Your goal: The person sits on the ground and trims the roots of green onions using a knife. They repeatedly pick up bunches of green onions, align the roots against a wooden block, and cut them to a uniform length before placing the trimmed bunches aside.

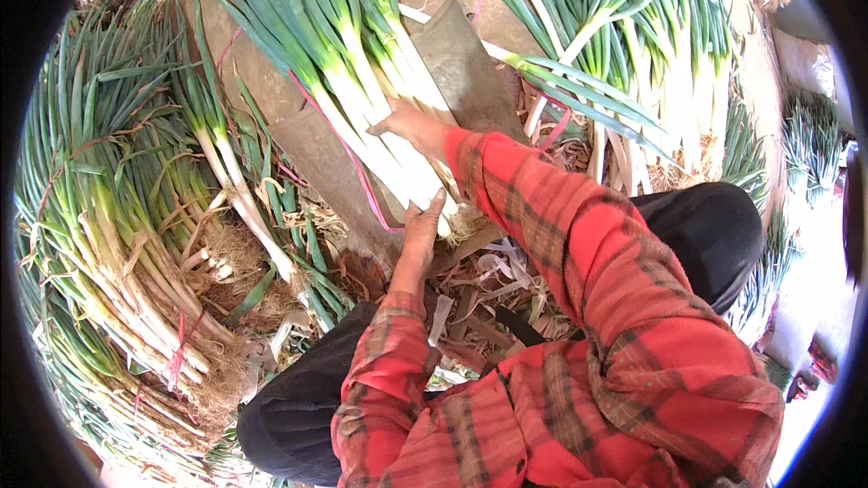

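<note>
In front of me lies a bunch of long green onions (400, 156), white stalks toward me and green leaves pointing away. My right hand (415, 129) lies across the middle of the white stalks, thumb on top and the other fingers partly hidden. Near the root end, my left hand (424, 213) holds the stalks from the near side, its thumb up and fingers mostly out of sight. Below the bunch is a curved grey-brown sheet (468, 68). A pink tie strip (359, 176) runs along the left of the stalks. Fine roots (464, 225) hang at the near end.
Untrimmed, tied onion bundles (115, 251) with soil-brown stalks pile up at left. Cleaned white onions (685, 102) lie at right; one loose onion (569, 78) slants across beside them. Peeled skins (495, 285) litter the ground between my knees.
</note>
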A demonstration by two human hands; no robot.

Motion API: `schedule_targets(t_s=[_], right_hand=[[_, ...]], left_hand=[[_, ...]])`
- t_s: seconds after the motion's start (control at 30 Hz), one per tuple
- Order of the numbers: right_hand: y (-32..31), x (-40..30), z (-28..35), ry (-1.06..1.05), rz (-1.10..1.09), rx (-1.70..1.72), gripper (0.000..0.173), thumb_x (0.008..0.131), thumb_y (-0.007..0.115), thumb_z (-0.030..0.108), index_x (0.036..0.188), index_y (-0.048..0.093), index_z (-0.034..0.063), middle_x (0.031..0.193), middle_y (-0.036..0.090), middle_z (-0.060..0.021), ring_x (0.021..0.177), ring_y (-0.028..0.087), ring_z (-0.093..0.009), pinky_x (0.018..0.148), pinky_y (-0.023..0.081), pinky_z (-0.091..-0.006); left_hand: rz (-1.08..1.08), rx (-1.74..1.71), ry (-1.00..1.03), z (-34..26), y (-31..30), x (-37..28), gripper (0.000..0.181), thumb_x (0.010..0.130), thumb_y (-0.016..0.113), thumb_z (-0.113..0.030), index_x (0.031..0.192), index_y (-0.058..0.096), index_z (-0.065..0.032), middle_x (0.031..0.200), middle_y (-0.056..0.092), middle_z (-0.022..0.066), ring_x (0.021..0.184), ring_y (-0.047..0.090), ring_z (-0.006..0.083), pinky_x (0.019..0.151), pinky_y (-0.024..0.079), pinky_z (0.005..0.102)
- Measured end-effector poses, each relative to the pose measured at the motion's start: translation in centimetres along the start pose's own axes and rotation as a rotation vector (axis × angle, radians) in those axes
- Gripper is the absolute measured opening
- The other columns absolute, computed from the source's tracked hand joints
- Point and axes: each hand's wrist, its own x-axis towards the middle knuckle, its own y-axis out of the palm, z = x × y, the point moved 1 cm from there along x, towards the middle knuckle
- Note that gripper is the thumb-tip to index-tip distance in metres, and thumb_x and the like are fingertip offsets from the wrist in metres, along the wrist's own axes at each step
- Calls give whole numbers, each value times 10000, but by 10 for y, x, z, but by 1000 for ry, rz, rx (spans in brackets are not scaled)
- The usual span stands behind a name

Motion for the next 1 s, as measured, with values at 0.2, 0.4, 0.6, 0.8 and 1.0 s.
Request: schedule_targets(t_s=[0.2,0.4,0.6,0.8,1.0], right_hand=[[-4,-17,-36,-146,-301,-523,447,754,589,243,1064,506,-67,1015,561,-271,981,536,-379,857,416,-389],[-24,-32,-40,-178,-362,-588,297,774,615,198,953,544,-27,952,586,-235,904,573,-358,769,437,-405],[-31,-61,-5,-438,-574,-462,340,747,647,133,1027,504,3,875,596,-246,839,576,-397,703,460,-423],[-43,-68,29,-302,-379,32,354,776,665,202,1044,504,37,700,570,-76,538,537,-151,449,404,-266],[-89,-51,-42,125,-381,97,191,832,593,199,905,538,31,673,536,-40,535,526,-127,423,423,-272]], left_hand=[[12,-72,79,7,-3,20,532,812,671,-260,1186,442,42,1084,575,95,983,520,173,884,400,308],[25,-116,208,42,-4,47,557,822,644,-250,1190,412,98,1086,566,182,997,533,229,879,401,320],[-330,213,356,35,5,36,762,794,662,-218,1275,229,183,1174,465,318,1093,481,330,943,362,347],[-226,77,312,34,-4,34,734,792,659,-188,1276,239,169,1212,451,280,1106,473,304,955,357,349],[-167,77,319,17,4,19,762,806,644,-147,1298,165,182,966,560,229,851,550,243,765,460,297]])
